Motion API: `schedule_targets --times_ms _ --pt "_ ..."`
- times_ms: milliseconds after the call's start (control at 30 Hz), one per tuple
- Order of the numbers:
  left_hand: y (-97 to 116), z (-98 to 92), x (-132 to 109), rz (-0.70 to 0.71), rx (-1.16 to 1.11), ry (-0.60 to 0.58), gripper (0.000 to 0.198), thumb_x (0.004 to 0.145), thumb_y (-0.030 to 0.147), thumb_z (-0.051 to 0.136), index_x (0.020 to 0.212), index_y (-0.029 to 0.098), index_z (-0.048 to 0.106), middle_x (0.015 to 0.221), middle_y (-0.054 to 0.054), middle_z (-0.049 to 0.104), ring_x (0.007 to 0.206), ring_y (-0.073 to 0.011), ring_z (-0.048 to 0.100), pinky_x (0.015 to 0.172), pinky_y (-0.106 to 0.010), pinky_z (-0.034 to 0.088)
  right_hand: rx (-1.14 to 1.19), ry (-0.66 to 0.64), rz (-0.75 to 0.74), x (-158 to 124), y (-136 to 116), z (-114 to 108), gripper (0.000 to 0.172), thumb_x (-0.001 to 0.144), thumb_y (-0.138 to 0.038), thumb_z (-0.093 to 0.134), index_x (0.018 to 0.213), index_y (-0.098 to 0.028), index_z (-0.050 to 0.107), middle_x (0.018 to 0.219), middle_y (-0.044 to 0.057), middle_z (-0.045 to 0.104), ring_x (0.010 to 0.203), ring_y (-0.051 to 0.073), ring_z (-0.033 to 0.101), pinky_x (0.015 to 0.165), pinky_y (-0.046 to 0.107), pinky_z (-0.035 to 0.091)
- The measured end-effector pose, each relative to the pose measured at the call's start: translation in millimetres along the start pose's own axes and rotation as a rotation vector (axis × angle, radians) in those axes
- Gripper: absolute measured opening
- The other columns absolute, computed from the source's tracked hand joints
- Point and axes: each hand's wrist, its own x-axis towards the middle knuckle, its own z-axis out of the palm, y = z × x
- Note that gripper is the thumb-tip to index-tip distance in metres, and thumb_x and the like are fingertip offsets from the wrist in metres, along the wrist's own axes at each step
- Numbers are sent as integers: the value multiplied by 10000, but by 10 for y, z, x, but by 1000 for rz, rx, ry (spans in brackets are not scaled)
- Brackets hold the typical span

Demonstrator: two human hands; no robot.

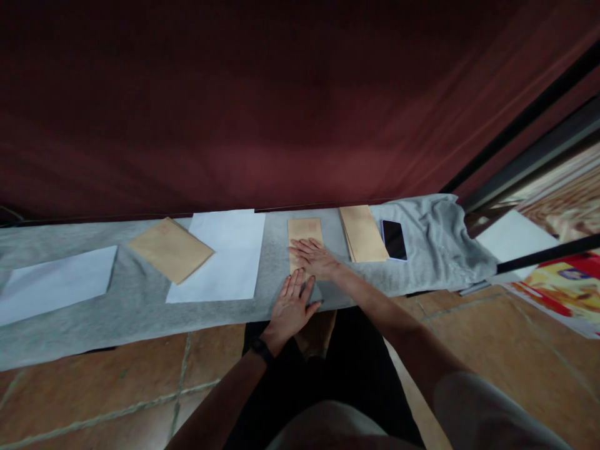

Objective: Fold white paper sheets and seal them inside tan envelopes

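Observation:
A brown paper envelope (304, 227) lies lengthwise in front of me on the grey cloth (276, 250). My right hand (313, 257) rests flat across its middle, fingers stretched toward the left. At the near end of the envelope, my left hand (291, 306) lies with spread fingers, the fingertips touching or just beside its lower edge. The palms cover much of the envelope's lower half. Neither hand grips anything.
To the right lie several brown envelopes (364, 232) and a dark-screened phone (394, 240). On the left, a stack of brown envelopes (171, 250) overlaps white paper sheets (229, 256); another folded white sheet (60, 281) lies farther left. A dark red curtain (262, 125) hangs behind.

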Motion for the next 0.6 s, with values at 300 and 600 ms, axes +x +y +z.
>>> schedule_targets --times_ms 300,600 --pt "-15 32 0 -6 -26 1 692 985 555 500 1558 177 413 1662 -182 306 1550 -326 275 1245 -527 295 -63 65 201 270 176 -141 545 1085 -412 281 1588 -226 378 1685 39 282 1557 225 263 1290 445 162" --pt "-19 46 -13 5 7 8 685 984 539 505 1552 167 419 1653 -187 331 1543 -324 295 1243 -511 296 16 3 306 -23 -48 -80 648 1090 -494 196 1617 -127 281 1702 100 211 1579 226 193 1295 436 142"
